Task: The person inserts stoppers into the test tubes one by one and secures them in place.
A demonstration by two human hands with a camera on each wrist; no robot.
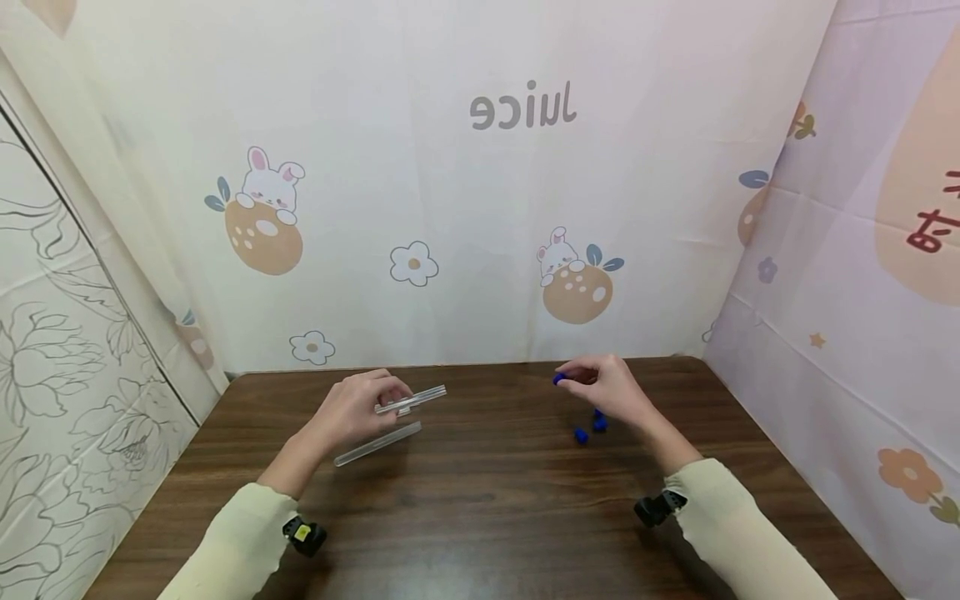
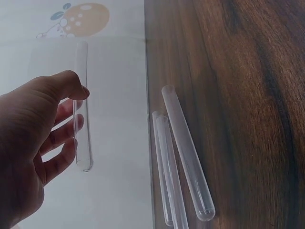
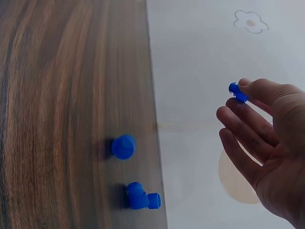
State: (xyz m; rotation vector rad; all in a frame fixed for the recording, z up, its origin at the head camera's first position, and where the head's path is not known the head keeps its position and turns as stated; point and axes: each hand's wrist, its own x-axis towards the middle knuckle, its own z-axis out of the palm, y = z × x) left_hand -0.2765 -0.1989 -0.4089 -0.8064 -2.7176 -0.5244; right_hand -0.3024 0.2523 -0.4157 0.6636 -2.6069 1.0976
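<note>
My left hand (image 1: 362, 406) holds a clear test tube (image 2: 83, 138) between thumb and fingers, above the table. In the left wrist view its rounded end points down. Below lie three more clear tubes; one tube (image 2: 188, 152) rests apart at an angle, beside a close pair of tubes (image 2: 172, 176). Over on the right, my right hand (image 1: 609, 392) pinches a small blue stopper (image 3: 237, 92) between thumb and forefinger, raised off the table. Under that hand a single blue stopper (image 3: 123, 147) stands alone, near a cluster of blue stoppers (image 3: 137, 196).
The dark wood table (image 1: 480, 508) ends at a pale printed curtain (image 1: 465, 183) along the back. Another curtain (image 1: 840, 267) hangs at the right. Each wrist carries a small black camera (image 1: 660, 507).
</note>
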